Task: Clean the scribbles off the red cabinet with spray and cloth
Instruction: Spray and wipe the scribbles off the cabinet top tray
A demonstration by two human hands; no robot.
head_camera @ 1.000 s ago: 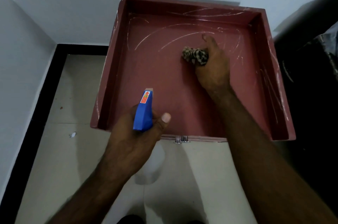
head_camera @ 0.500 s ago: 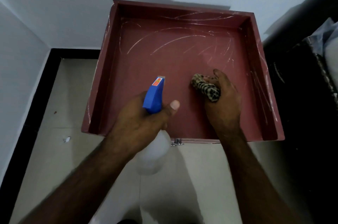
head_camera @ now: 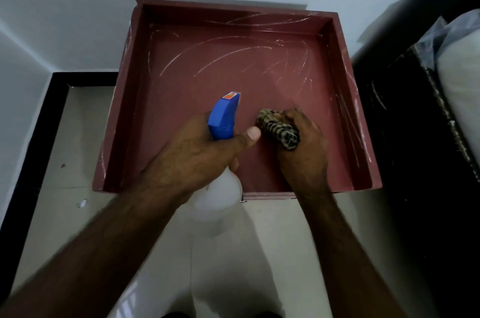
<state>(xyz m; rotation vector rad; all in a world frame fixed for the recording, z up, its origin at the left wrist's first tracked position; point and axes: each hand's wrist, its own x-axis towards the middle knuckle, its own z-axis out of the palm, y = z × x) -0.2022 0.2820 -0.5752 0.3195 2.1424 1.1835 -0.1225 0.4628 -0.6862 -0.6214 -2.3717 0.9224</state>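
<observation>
The red cabinet stands against the white wall, its recessed top facing me, with white scribbles across the far and right parts. My left hand grips a spray bottle with a blue head and a white body, its nozzle pointing away over the cabinet's near middle. My right hand holds a bunched checked cloth down on the cabinet surface, just right of the bottle. The cloth's lower part is hidden in my fist.
A pale tiled floor with a black skirting strip lies left of and below the cabinet. Dark furniture with a plastic-wrapped bundle stands close on the right. White walls meet in the corner at left.
My right hand has pulled the cloth from the far middle of the cabinet back toward me. My left hand has brought the spray bottle forward and right, beside the cloth.
</observation>
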